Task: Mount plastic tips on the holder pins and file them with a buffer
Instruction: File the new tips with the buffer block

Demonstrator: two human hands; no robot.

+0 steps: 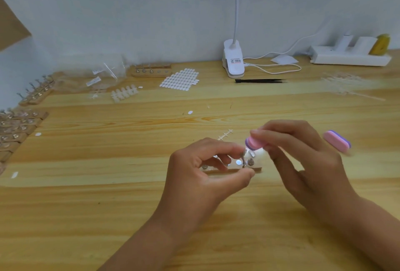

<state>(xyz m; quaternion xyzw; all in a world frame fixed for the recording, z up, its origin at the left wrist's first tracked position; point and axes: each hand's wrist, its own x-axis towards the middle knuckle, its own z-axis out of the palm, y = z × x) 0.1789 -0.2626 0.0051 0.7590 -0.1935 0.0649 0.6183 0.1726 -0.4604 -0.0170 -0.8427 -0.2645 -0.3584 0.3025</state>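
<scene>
**Bare Hands and Bare Forearms, Nothing More of the Person in Frame**

Only two hands and their forearms showed in the head view. The left hand (201, 169) and the right hand (303, 158) were bare, and so were both wrists. The left forearm (155, 242) ran uncovered to the bottom edge of the frame. The right forearm (368, 227) ran uncovered to the lower right corner. The fingers were slender. Their nails looked short and plain, though blur on the right hand left that uncertain.
</scene>
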